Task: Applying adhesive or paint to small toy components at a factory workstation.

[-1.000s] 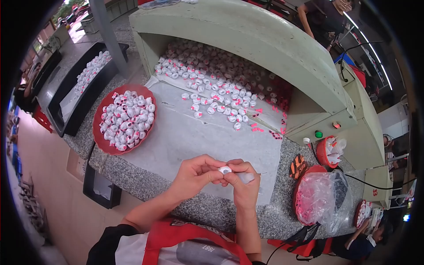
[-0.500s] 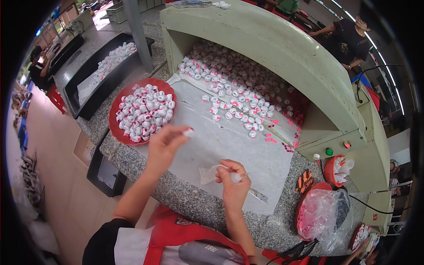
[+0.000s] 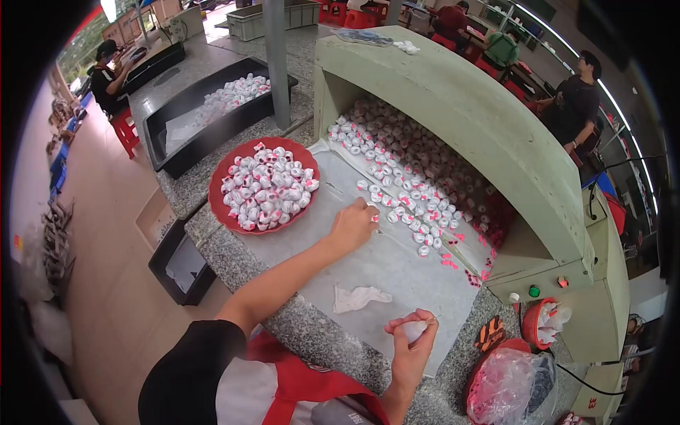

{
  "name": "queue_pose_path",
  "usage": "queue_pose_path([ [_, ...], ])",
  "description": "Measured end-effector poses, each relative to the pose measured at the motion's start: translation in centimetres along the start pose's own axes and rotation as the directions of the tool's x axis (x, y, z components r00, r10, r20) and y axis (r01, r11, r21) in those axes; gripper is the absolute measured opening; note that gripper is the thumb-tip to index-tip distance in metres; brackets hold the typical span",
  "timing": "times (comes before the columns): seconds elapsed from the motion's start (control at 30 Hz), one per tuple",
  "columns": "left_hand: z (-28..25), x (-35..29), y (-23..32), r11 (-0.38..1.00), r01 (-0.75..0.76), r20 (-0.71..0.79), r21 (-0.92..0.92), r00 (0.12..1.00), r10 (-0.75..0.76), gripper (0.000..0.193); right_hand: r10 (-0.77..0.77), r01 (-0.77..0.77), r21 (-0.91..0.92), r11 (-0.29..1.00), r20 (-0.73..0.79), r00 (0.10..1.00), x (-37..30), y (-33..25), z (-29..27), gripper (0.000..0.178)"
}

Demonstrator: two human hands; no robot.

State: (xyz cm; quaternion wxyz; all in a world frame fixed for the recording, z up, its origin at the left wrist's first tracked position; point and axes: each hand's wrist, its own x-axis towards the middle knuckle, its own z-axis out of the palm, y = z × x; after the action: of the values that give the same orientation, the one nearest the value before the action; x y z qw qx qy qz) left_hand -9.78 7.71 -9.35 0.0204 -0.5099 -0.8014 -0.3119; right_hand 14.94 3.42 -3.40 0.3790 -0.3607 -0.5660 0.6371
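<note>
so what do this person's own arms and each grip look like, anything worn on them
The left grip and right grip are ungloved. A black short sleeve ends near the left elbow, leaving that forearm bare. The right sleeve isn't visible.

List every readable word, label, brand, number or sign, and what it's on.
Red number, pale box, lower right: legible, not copied here.
Light print, grey patch of the shirt, lower edge: upside down, not copied here.
Print on the red apron: too small to read.
No other text is clear enough to read.
</note>
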Motion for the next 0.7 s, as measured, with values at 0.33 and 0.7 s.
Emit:
queue_pose_path([
  [0.33, -7.2, -5.4, 6.3, -0.649, 0.669, 0.621, -0.362, 0.693, 0.368, 0.034, -0.101, 0.128, 0.085, 0.988, -0.267, 0.958, 0.1, -5.3, 0.2, 0.032],
  [0.7, -8.6, -7.4, 11.8, 0.389, 0.220, 0.296, -0.895, 0.943, 0.149, 0.037, -0.492, 0.338, -0.405, 0.850, -0.377, 0.785, -3.2, -6.2, -0.1, 0.028],
])
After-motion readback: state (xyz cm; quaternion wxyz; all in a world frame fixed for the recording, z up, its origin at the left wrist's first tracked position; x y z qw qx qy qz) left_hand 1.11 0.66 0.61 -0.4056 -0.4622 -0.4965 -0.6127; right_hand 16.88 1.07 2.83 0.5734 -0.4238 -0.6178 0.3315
